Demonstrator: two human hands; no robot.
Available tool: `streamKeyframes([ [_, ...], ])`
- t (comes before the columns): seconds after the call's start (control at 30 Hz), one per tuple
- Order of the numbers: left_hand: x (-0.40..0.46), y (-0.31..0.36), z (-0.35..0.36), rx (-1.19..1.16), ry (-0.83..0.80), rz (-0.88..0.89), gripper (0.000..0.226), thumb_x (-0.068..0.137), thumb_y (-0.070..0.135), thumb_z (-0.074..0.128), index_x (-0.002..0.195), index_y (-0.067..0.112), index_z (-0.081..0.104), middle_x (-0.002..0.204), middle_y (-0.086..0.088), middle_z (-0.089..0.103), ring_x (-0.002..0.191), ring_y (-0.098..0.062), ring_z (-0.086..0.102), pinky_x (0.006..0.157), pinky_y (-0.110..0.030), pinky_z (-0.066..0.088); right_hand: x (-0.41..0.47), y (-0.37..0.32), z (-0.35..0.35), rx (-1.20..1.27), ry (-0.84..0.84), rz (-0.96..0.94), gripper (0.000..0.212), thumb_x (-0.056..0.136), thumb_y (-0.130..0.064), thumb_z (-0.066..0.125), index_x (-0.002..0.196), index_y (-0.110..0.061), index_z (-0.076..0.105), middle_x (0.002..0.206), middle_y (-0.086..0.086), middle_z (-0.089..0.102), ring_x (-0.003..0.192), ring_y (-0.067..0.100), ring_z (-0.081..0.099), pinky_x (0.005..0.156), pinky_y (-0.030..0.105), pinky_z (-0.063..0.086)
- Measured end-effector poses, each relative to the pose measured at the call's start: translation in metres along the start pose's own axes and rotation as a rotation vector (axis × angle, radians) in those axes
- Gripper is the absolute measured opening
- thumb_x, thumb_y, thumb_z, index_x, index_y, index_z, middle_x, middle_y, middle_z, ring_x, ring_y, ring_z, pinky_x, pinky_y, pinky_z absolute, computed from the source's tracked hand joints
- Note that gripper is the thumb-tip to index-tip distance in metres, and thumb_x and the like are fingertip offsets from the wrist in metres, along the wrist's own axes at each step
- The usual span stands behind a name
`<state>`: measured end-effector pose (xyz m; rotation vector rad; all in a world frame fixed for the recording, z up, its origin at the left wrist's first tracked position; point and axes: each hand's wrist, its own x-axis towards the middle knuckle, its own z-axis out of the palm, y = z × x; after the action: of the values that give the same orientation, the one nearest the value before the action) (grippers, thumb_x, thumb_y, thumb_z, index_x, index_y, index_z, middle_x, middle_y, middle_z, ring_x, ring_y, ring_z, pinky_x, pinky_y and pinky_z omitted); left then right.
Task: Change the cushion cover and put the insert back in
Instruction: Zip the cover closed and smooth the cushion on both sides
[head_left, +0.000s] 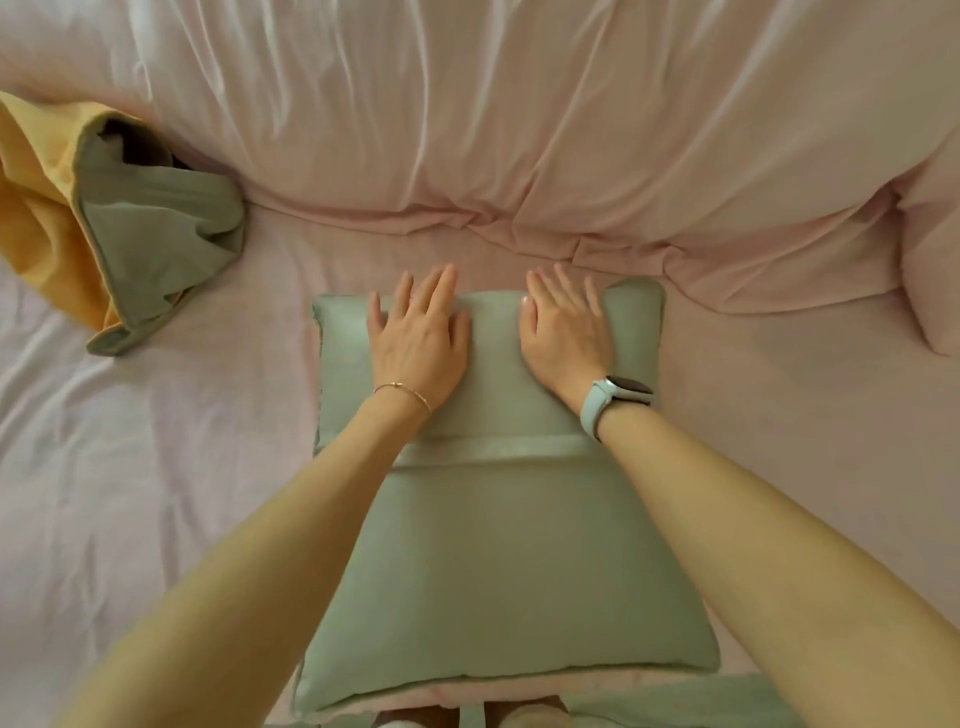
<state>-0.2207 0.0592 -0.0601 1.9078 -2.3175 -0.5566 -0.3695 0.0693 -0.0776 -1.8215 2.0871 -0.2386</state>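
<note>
A sage-green cushion (498, 561) lies flat on the pink bed in front of me, its cover filled out, with an overlapping flap seam running across its middle. My left hand (418, 338) presses flat on the cushion's far half, fingers straight and reaching its far edge. My right hand (566, 327) lies flat beside it on the same far half, fingers straight. A bracelet is on my left wrist, a watch on my right. A loose yellow and green cover (104, 218) lies crumpled at the far left.
A pink sheet (182, 441) covers the bed all round the cushion. A bulky pink duvet (519, 130) is heaped across the far side, and a pink pillow (935, 249) sits at the right edge.
</note>
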Motion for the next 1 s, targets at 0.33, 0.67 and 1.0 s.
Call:
streamKeyframes([
  [0.33,-0.097,-0.035,0.068,0.22,0.104,0.063,0.06,0.093,0.037,0.02,0.149,0.022,0.002,0.15,-0.004,0.021,0.143,-0.015,-0.011,0.114,-0.045,-0.008,-0.101,0.005,0.06,-0.28,0.057,-0.276,0.073,0.087,-0.037,0.028,0.149,-0.009,0.0,0.151,0.014,0.016,0.144,0.021,-0.005,0.115,0.044,-0.004],
  [0.67,0.018,-0.046,0.112,0.296,0.133,0.005,0.055,0.088,0.035,0.029,0.137,0.012,0.04,0.139,-0.01,0.048,0.131,-0.032,0.031,0.109,-0.052,0.0,0.022,0.011,0.093,-0.378,0.088,-0.227,0.053,0.08,-0.037,0.037,0.123,-0.013,0.058,0.115,0.013,0.06,0.108,0.027,0.048,0.101,0.048,0.02],
  [1.0,0.038,-0.038,0.073,0.043,0.331,-0.05,0.037,0.087,0.033,0.043,0.112,0.014,0.061,0.111,-0.004,0.064,0.108,-0.023,0.057,0.102,-0.046,0.022,0.042,0.0,0.054,-0.214,0.228,-0.201,0.045,0.08,-0.032,0.045,0.118,-0.014,0.059,0.106,0.01,0.063,0.094,0.026,0.054,0.082,0.039,0.031],
])
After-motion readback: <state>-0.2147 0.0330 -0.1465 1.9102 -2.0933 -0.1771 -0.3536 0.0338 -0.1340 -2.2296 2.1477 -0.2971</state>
